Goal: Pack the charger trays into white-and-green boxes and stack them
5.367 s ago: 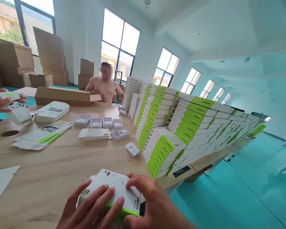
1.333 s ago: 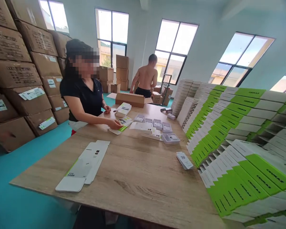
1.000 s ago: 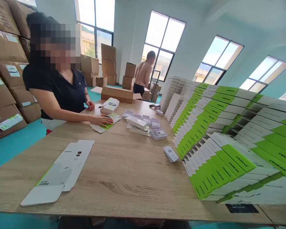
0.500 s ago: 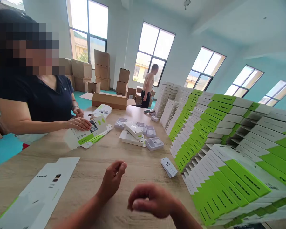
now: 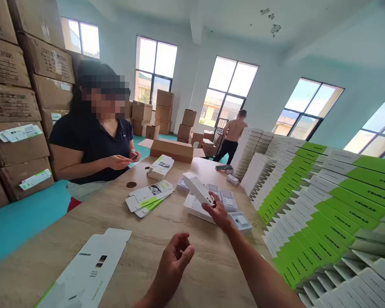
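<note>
My right hand [image 5: 219,211] reaches out over the table and pinches the near end of a slim white box [image 5: 196,188], which tilts up above the things around it. Under it lies another white box [image 5: 197,208], and white trays [image 5: 240,221] with small items in them sit close by. My left hand [image 5: 175,262] hovers over the bare wood nearer to me, fingers loosely curled and thumb apart, with nothing in it. A flat, unfolded white carton [image 5: 93,265] lies to its left.
Stacked white-and-green boxes [image 5: 333,205] line the right side. Flat printed cartons [image 5: 150,196] and an open brown carton [image 5: 171,150] lie further back. A co-worker [image 5: 96,141] sits at the left, holding something small. Another person [image 5: 232,137] stands behind the table.
My right hand has moved forward and taken hold of the white box. My left hand's fingers have loosened. The co-worker's hands have left the printed cartons. The view has turned left.
</note>
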`<action>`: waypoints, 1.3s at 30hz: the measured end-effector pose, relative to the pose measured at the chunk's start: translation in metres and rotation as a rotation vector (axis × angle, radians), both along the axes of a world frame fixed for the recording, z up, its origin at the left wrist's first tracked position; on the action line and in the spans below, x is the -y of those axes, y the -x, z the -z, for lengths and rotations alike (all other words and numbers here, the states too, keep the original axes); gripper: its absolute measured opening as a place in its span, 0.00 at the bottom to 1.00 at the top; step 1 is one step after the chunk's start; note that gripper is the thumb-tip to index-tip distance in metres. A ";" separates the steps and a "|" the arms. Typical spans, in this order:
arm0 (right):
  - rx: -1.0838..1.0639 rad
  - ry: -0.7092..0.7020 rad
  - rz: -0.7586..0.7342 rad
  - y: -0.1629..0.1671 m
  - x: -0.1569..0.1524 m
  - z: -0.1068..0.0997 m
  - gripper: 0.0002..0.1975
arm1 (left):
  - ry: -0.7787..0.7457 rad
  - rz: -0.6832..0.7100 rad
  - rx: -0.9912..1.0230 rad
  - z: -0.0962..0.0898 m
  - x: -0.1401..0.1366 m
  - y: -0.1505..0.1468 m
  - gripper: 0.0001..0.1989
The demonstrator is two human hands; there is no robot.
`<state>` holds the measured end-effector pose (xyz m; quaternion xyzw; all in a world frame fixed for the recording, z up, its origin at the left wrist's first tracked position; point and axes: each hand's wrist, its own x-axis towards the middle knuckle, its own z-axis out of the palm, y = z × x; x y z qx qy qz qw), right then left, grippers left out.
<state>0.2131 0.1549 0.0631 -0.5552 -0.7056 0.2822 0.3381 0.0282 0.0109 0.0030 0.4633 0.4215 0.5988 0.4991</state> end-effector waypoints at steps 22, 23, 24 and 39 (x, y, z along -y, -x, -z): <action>0.278 0.017 0.371 -0.172 0.165 0.032 0.14 | -0.431 0.081 -0.590 -0.037 0.020 0.016 0.25; 0.308 0.028 0.370 -0.172 0.163 0.034 0.13 | -0.435 0.080 -0.605 -0.035 0.021 0.016 0.25; 0.333 0.039 0.368 -0.171 0.161 0.034 0.13 | -0.435 0.080 -0.612 -0.034 0.021 0.016 0.26; 0.267 0.117 0.309 -0.182 0.170 0.019 0.15 | -0.353 0.180 -0.564 -0.030 0.021 0.020 0.23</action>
